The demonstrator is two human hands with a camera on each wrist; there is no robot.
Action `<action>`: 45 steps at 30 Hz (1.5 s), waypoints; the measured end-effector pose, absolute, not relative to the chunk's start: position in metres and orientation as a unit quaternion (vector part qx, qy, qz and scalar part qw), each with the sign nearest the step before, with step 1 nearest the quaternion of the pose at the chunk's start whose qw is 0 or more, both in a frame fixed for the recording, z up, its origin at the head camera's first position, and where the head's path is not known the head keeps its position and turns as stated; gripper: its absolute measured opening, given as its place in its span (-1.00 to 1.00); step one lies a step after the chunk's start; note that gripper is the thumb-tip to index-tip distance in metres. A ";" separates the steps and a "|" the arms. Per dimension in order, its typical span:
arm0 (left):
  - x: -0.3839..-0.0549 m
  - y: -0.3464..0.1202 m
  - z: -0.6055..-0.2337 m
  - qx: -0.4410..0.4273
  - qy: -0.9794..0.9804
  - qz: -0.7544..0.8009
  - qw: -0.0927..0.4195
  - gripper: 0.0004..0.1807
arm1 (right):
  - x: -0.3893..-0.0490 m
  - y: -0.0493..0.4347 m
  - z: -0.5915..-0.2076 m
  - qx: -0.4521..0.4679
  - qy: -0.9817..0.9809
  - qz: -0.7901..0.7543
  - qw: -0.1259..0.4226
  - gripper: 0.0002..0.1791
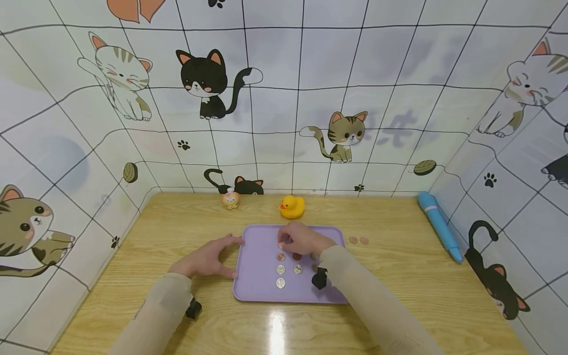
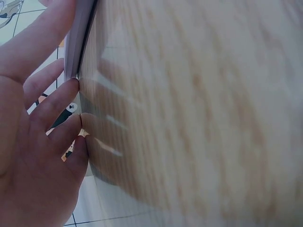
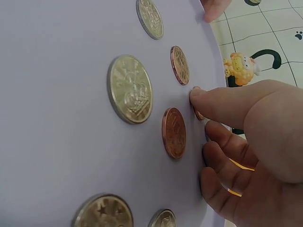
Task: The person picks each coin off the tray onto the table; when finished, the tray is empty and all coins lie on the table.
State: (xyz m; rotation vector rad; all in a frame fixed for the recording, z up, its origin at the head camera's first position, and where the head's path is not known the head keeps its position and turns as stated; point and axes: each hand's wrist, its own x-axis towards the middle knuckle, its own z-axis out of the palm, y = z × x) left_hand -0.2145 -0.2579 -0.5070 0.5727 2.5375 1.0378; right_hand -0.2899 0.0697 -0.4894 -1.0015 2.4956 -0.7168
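Note:
A lilac tray [image 1: 255, 291] lies on the wooden table. My left hand [image 1: 206, 259] is at its left edge, fingers spread, with thumb and fingertips touching the rim. Over the tray's far part, my right hand [image 1: 303, 239] pinches a copper coin [image 3: 198, 113] at the tray surface, the thumb covering part of it. Nearer on the tray lie two copper coins, one on the left [image 1: 281, 256] and one on the right [image 3: 174, 133]. Silver coins, including one in front [image 1: 280, 283] and one beside it [image 3: 131, 90], form rows with them. My right wrist partly hides more coins.
Two copper coins [image 1: 353, 240] lie on the table right of the tray. Behind it stand a yellow rubber duck [image 1: 292, 207] and a small orange figurine [image 1: 230, 198]. A blue pen-shaped object [image 1: 440, 227] lies at the right, by the cat-patterned wall covering [image 1: 275, 108].

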 end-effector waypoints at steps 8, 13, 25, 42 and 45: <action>-0.215 -0.257 -0.506 0.200 0.894 0.363 0.170 0.02 | -0.289 0.071 -0.486 -0.334 0.879 -0.276 0.199 -0.94; -0.215 -0.256 -0.505 0.198 0.895 0.361 0.170 0.02 | -0.288 0.072 -0.488 -0.324 0.876 -0.293 0.203 -0.93; -0.217 -0.255 -0.503 0.194 0.897 0.358 0.173 0.04 | -0.288 0.079 -0.486 -0.315 0.869 -0.336 0.180 -0.93; -0.215 -0.256 -0.505 0.195 0.897 0.356 0.173 0.03 | -0.281 0.106 -0.487 -0.308 0.859 -0.368 0.180 -0.85; -0.214 -0.256 -0.504 0.193 0.897 0.357 0.174 0.03 | -0.281 0.113 -0.485 -0.314 0.863 -0.359 0.165 -0.82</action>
